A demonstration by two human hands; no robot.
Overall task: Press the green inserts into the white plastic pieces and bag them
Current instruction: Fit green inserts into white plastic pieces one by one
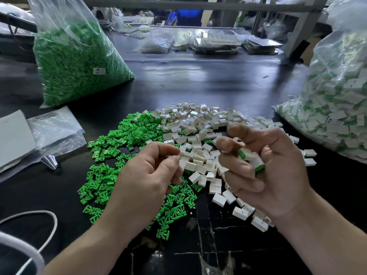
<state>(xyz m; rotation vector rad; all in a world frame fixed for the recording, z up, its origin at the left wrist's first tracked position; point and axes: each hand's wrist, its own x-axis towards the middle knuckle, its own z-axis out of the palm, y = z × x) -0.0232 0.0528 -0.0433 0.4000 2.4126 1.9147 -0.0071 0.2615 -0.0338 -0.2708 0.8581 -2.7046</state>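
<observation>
Loose green inserts (111, 155) lie heaped on the black table (218, 80), left of a pile of white plastic pieces (196, 124). My left hand (147, 175) hovers over where the two piles meet. Its thumb and forefinger pinch together at the edge of the white pile, and a pale sliver of a white piece shows between them. My right hand (274, 171) is raised palm-up over the white pile. Its curled fingers hold a few assembled pieces (252, 158), white with green ends showing.
A large clear bag of green inserts (75, 62) stands at the back left. A clear bag of assembled pieces (337, 100) fills the right side. Flat empty plastic bags (53, 130) lie at the left. A white cable (39, 225) loops at the bottom left. Trays (216, 44) sit at the back.
</observation>
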